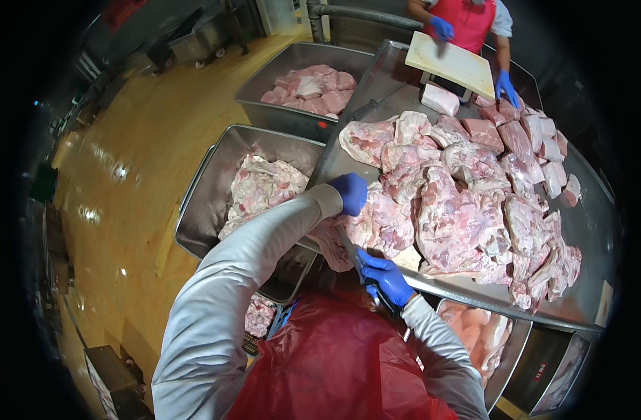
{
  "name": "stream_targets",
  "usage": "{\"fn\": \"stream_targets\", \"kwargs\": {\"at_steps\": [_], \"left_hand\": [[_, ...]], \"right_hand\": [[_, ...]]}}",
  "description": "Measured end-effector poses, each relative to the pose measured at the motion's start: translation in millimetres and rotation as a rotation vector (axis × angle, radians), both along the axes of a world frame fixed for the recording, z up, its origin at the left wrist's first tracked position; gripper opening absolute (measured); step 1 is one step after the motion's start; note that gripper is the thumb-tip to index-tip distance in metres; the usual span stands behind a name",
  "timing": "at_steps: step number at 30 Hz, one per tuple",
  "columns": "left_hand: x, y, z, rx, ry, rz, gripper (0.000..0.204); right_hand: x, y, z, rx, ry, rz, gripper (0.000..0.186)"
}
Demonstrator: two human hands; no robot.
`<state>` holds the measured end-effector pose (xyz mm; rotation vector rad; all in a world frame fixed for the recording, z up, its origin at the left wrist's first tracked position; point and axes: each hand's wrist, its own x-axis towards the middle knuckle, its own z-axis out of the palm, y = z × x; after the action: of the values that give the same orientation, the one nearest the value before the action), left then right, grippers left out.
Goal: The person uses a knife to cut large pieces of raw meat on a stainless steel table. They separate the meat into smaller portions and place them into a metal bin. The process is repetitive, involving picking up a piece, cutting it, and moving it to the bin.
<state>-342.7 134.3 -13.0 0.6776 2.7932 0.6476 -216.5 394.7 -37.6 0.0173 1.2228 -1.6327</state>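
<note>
My left hand point(348, 192), in a blue glove, is closed at the near left edge of the steel table point(573, 301); what its fingers hold is hidden. A pinkish meat flap point(334, 241) hangs over the edge below it. My gloved right hand point(387, 276) grips a black-handled knife point(380, 294) just off that edge, beside a large pale cut of meat point(376, 224). Several fatty slabs point(450, 224) cover the near and middle table, with trimmed pink blocks point(485, 133) farther back.
A co-worker point(460, 17) in a red apron has gloved hands by a white board point(446, 59) across the table. Steel bins of meat point(194, 210) point(254, 91) stand left, another tub point(509, 350) below the table. Yellow floor point(117, 196) and wheeled carts point(194, 45) lie beyond.
</note>
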Motion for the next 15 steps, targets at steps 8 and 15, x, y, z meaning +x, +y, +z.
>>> {"fn": "stream_targets", "kwargs": {"at_steps": [8,15], "left_hand": [[15.9,-5.8,19.1,-0.046,-0.094,0.020,0.012],[50.5,-63.4,11.8,0.275,0.004,0.215,0.026]], "right_hand": [[-34.8,-105.5,-32.5,-0.035,0.262,-0.133,0.037],[-1.6,-71.4,13.6,0.058,0.154,0.012,0.027]]}}
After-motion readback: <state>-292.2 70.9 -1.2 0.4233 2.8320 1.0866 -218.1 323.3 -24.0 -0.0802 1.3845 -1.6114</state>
